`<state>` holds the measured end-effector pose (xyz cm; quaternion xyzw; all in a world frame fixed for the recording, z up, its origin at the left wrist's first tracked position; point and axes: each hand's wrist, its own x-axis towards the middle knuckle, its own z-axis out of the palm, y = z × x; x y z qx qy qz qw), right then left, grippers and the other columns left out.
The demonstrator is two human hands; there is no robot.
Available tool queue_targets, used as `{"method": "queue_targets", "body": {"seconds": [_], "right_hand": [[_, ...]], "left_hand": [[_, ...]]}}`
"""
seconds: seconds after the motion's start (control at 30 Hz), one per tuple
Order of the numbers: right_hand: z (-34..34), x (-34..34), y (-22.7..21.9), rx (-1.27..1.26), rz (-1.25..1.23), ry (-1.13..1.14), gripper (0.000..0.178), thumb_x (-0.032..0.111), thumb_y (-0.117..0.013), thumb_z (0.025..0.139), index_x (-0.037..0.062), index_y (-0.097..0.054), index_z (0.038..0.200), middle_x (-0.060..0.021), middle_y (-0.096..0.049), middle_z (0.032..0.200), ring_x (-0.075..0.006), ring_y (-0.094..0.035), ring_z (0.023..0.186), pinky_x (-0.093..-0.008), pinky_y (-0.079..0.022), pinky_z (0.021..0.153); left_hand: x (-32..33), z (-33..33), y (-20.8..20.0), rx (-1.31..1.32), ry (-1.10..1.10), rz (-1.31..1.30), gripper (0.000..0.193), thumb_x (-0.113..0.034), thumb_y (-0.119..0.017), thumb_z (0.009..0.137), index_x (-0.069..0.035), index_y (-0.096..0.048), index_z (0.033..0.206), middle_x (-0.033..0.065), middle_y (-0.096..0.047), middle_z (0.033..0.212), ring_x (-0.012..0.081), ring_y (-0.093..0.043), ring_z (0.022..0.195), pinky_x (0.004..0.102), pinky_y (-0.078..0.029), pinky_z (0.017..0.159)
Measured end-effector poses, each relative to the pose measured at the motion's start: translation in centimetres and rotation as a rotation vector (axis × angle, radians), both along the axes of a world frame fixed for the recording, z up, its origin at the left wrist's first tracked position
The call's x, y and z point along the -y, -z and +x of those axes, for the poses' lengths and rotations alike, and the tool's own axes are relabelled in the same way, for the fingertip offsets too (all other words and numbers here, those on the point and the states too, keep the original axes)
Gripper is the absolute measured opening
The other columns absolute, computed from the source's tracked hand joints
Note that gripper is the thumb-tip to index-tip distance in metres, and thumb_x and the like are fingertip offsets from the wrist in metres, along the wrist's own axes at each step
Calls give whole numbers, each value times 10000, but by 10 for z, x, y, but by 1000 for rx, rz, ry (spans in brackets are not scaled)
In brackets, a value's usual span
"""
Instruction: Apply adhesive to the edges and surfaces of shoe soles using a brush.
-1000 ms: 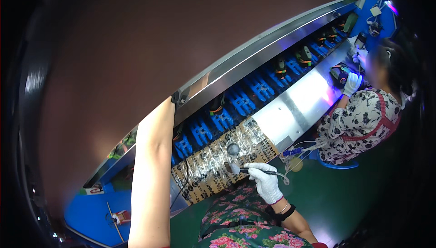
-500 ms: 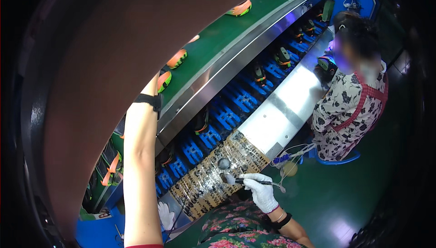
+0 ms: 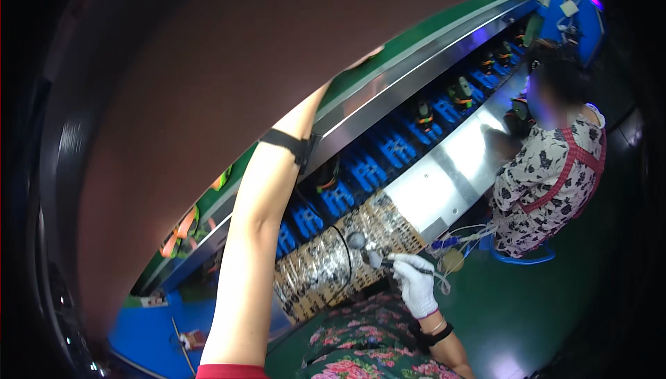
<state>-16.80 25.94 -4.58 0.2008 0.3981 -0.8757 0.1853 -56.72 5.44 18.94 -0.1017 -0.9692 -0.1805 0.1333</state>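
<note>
My right hand [image 3: 415, 285], in a white knit glove, is closed around a dark-handled brush [image 3: 423, 269]. The brush's pale head is just above the tape-covered cardboard, beside a small round grey cup [image 3: 356, 240]. My bare left forearm [image 3: 253, 268], with a black band, reaches up and away across the conveyor's edge. A large blurred brown shape covers its far end, so the left hand and anything in it are hidden. The cardboard [image 3: 305, 271] lies over the near end of a metal ledge, with a thin black cord curving across it.
Blue slotted holders [image 3: 366, 171] line the ledge, some carrying dark shoes [image 3: 424, 115]. Behind them runs a green conveyor [image 3: 444, 22] with a metal side. A person [image 3: 548, 164] sits on a blue stool at the right. Pale hoses [image 3: 468, 232] hang off the metal ledge [image 3: 430, 185].
The view has shifted, and the brown shape covers more of the conveyor. My left arm now reaches further right across the conveyor. My right hand still holds the brush near the cup.
</note>
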Motion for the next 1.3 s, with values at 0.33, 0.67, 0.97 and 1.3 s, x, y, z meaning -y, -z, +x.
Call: {"method": "queue_targets", "body": {"seconds": [0.33, 0.67, 0.97, 1.3], "right_hand": [[6, 52, 7, -139, -23, -264, 204, -17, -724, 864, -35, -744, 1067, -112, -766, 998, -111, -663, 731, -223, -528, 661], [29, 105, 1, -113, -35, -508, 232, 0, -743, 860, -44, -734, 1088, -120, -767, 993, -122, -640, 694, -227, -514, 656], [25, 97, 2, -62, -65, -361, 231, -7, -727, 872, -55, -726, 1098, -116, -760, 974, -126, -652, 710, -234, -522, 660], [7, 70, 10, 22, -208, -204, 234, -23, -651, 919, -80, -681, 1144, -154, -730, 1047, -147, -657, 772, -226, -535, 681]], "left_hand": [[183, 402, -5, -355, -545, 57, 801, -382, -846, 814, -86, -504, 1475, 234, -459, 1513, 379, -454, 1396, 474, -365, 1165], [367, 465, 54, -217, -706, 400, 481, -326, -817, 866, -16, -714, 1219, 159, -732, 1154, 250, -684, 1106, 394, -513, 980], [281, 309, 53, -161, -601, 402, 325, -229, -818, 868, -26, -721, 1103, 173, -710, 1112, 240, -658, 1101, 362, -524, 934], [262, 208, 70, -137, -319, 250, 236, -255, -766, 930, -62, -699, 1048, 85, -673, 1103, 137, -606, 1040, 351, -545, 856]]}}
